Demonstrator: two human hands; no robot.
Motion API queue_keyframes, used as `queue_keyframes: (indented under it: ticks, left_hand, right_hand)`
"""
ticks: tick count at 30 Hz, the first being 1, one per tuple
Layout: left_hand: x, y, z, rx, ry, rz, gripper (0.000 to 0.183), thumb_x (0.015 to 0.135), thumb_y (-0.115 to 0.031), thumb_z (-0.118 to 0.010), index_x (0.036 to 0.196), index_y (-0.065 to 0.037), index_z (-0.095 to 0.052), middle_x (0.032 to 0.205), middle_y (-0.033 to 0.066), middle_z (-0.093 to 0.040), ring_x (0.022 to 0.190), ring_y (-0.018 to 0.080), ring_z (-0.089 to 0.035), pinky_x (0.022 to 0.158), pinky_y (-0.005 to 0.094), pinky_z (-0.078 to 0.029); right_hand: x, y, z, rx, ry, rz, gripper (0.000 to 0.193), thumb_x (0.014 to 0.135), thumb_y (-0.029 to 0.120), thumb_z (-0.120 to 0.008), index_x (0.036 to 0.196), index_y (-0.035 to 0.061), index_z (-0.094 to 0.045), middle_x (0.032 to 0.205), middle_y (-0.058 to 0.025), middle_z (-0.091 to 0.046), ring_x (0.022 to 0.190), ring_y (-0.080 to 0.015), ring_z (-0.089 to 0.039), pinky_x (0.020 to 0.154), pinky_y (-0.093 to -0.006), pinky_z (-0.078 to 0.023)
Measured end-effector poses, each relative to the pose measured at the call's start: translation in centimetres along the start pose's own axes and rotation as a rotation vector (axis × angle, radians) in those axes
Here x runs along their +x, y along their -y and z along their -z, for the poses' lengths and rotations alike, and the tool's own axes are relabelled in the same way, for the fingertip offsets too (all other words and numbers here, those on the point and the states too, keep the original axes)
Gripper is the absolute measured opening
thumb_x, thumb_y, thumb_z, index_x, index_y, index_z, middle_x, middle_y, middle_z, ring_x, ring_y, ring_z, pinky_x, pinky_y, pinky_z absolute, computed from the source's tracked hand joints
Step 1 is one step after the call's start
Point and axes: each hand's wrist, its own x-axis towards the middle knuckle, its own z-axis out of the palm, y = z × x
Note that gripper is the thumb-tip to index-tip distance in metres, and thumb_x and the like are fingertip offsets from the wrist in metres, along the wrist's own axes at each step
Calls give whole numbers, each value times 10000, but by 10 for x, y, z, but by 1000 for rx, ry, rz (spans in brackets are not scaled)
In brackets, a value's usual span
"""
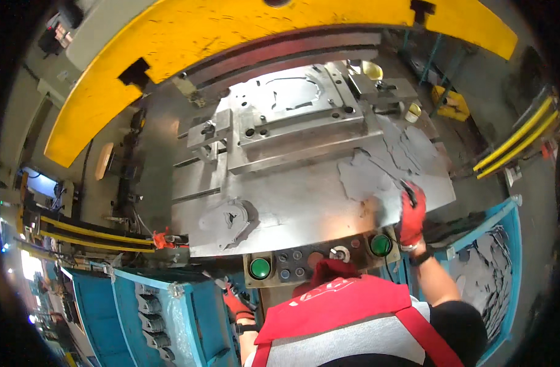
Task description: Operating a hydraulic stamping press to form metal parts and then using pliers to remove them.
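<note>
My right hand point(411, 214), in a red glove with dark fingertips, reaches over the right front of the metal press table point(292, 208). Its fingers are closed around one end of a thin dark rod-like piece point(384, 168), whose kind I cannot make out. Beneath it lie flat grey sheet-metal pieces point(362, 177) with irregular edges. My left hand point(238, 303), in a red and black glove, is low beside the control panel, its fingers curled near a slender light-coloured object point(214, 279); its grip is unclear. A small stack of cut grey plates point(228, 223) sits at the table's left front.
A steel die point(298, 131) is clamped behind, under the yellow press beam point(243, 37). The control panel point(307, 266) has two green buttons. Blue bins stand on both sides: the left bin point(124, 296) holds stacked parts, the right bin point(514, 263) holds grey sheet pieces.
</note>
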Motion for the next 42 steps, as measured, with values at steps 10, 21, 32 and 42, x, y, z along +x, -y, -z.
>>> queue_keyframes:
  ticks: [10, 21, 32, 42]
  left_hand:
    - [58, 81, -18, 612, 144, -186, 724, 638, -336, -785, 1148, 1, -397, 1008, 166, -556, 820, 228, -552, 695, 341, -466]
    - [-2, 29, -63, 564, -4, -76, 845, 597, -341, -802, 1226, 21, -369, 1017, 177, -573, 772, 244, -584, 649, 369, -481]
    - [36, 62, -41, 430, -17, -1, 796, 600, -362, -793, 1178, 34, -416, 1076, 184, -566, 860, 265, -591, 715, 381, -487]
    - [36, 62, 22, 169, -106, 2, 488, 811, -500, -566, 914, -24, -597, 758, 66, -594, 666, 190, -538, 556, 347, -452]
  right_hand:
    - [-160, -200, 35, -217, 380, -652, 783, 687, 221, -744, 1299, -48, -338, 1247, -180, -475, 1116, -257, -470, 947, -334, -373]
    - [-153, -188, 28, -118, 311, -685, 744, 602, 203, -787, 1206, -36, -423, 1160, -161, -532, 1040, -247, -527, 886, -334, -426]
    - [-150, -175, 31, -211, 357, -679, 870, 581, 355, -784, 1272, 6, -387, 1205, -215, -499, 1106, -349, -484, 917, -399, -404]
    - [-34, -58, 61, -723, 993, -338, 368, 728, 261, -678, 986, 14, -591, 974, -187, -611, 868, -327, -587, 749, -377, -471]
